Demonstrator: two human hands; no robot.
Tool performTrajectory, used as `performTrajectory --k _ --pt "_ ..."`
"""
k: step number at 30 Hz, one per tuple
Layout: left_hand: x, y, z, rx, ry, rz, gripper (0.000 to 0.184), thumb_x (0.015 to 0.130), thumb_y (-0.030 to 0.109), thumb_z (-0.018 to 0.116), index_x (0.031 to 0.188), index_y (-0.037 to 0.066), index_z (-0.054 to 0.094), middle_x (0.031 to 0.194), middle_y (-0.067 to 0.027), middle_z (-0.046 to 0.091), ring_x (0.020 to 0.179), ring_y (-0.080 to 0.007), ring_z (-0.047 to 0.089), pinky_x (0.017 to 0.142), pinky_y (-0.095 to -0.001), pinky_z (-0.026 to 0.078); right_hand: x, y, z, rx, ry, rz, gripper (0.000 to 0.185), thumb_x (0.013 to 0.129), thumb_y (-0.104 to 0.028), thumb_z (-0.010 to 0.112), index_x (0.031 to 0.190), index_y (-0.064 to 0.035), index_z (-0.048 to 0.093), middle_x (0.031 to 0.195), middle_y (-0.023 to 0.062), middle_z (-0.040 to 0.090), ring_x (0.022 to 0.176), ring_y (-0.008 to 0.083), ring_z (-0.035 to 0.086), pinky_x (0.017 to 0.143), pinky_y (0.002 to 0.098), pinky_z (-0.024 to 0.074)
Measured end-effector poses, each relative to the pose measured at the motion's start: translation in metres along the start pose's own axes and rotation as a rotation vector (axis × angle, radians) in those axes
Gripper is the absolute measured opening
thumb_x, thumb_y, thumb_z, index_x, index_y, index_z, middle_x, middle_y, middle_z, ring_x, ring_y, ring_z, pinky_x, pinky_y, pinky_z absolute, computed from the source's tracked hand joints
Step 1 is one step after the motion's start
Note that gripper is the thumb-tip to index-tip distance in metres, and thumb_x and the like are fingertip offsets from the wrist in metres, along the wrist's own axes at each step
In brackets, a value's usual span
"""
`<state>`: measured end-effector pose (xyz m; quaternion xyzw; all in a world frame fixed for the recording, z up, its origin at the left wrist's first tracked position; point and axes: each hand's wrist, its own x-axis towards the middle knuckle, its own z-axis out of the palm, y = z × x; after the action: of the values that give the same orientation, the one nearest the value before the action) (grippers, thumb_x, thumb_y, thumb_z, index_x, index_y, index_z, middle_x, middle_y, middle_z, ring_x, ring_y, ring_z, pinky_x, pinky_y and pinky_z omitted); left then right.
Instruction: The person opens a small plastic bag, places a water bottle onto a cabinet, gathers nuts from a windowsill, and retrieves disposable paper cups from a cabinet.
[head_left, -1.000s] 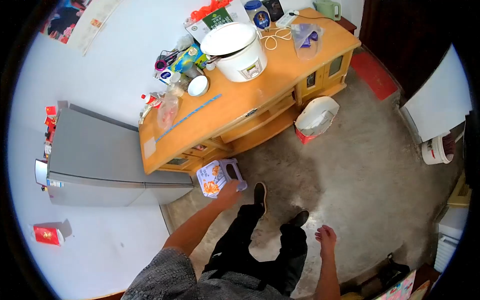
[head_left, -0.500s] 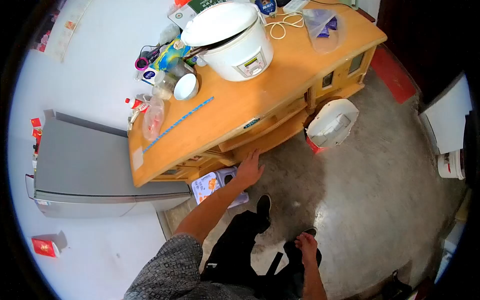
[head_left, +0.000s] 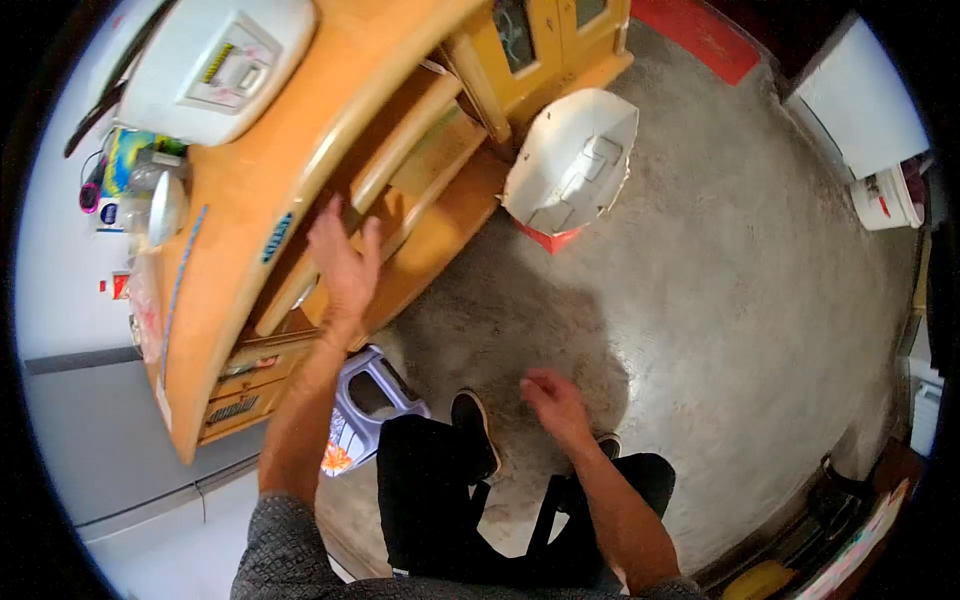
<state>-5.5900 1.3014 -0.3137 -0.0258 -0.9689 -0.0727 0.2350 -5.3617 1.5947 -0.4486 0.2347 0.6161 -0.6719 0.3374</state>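
Observation:
My left hand point(head_left: 345, 262) reaches to the front of the wooden cabinet point(head_left: 330, 130), over its open shelves point(head_left: 410, 190). Its fingers are spread, the thumb stands apart, and I see nothing held. Whether the fingertips touch the shelf edge I cannot tell. Lower and to the right, my right hand point(head_left: 557, 405) hangs above the floor near my shoe, its fingers curled in with nothing visible in them. Below my left forearm stands a purple plastic stool point(head_left: 375, 395) with an orange flower print, close against the cabinet.
A white rice cooker point(head_left: 215, 70) and a bowl point(head_left: 167, 210) stand on the cabinet top. A cut-open carton point(head_left: 570, 165) sits on the concrete floor point(head_left: 720, 280) beside the cabinet. The grey fridge point(head_left: 100, 430) is at the left; a white bucket point(head_left: 887, 197) is at the right.
My view has turned and moved closer to the cabinet's front. My left hand has lifted from near the cabinet's base to its shelves. My right hand has risen off my leg.

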Motion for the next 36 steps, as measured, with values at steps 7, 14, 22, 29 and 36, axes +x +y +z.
performTrajectory --k 7,14,22,29,36 --pt "0.073 -0.082 0.044 0.010 0.013 -0.288 0.089 0.098 0.062 0.050 0.149 -0.009 0.037 0.145 -0.0337 0.048 0.138 -0.0457 0.044 0.117 -0.0466 0.032 0.019 -0.056 -0.001 0.168 -0.025 -0.300 0.032 0.095 -0.021 0.072 0.120 -0.0013 0.065 0.098 0.0074 0.071 0.087 0.0144 0.065 0.079 0.0299 0.0542" --pt "0.132 -0.140 0.075 0.083 0.147 -0.202 0.076 0.093 0.060 0.060 0.143 0.003 0.054 0.151 -0.0259 0.047 0.141 -0.0421 0.042 0.119 -0.0449 0.029 0.018 -0.070 -0.018 -0.054 0.000 -0.360 0.031 0.095 -0.020 0.072 0.120 -0.0034 0.065 0.100 0.0099 0.073 0.089 0.0154 0.068 0.079 0.0320 0.0562" --pt "0.161 -0.212 0.096 -0.075 0.113 -0.261 0.083 0.084 0.056 0.074 0.146 0.006 0.051 0.149 -0.0208 0.051 0.142 -0.0360 0.042 0.120 -0.0430 0.029 0.031 -0.063 -0.021 -0.116 0.033 -0.462 0.030 0.094 -0.021 0.071 0.119 -0.0045 0.066 0.096 0.0108 0.074 0.084 0.0183 0.070 0.077 0.0339 0.0568" --pt "0.127 -0.157 0.050 -0.119 0.005 -0.167 0.080 0.084 0.052 0.076 0.143 0.002 0.053 0.146 -0.0213 0.053 0.136 -0.0330 0.048 0.115 -0.0416 0.034 0.039 -0.061 -0.017 -0.240 0.033 -0.467 0.030 0.093 -0.023 0.071 0.116 -0.0043 0.067 0.094 0.0113 0.073 0.080 0.0197 0.069 0.075 0.0356 0.0563" --pt "0.067 -0.086 0.016 -0.356 0.093 -0.396 0.054 0.090 0.034 0.076 0.128 -0.002 0.060 0.114 -0.0158 0.065 0.108 -0.0281 0.058 0.101 -0.0380 0.042 0.042 -0.073 -0.021 -0.248 -0.027 -0.405 0.033 0.096 -0.022 0.072 0.120 0.0001 0.065 0.100 0.0071 0.071 0.089 0.0119 0.065 0.080 0.0286 0.0543"
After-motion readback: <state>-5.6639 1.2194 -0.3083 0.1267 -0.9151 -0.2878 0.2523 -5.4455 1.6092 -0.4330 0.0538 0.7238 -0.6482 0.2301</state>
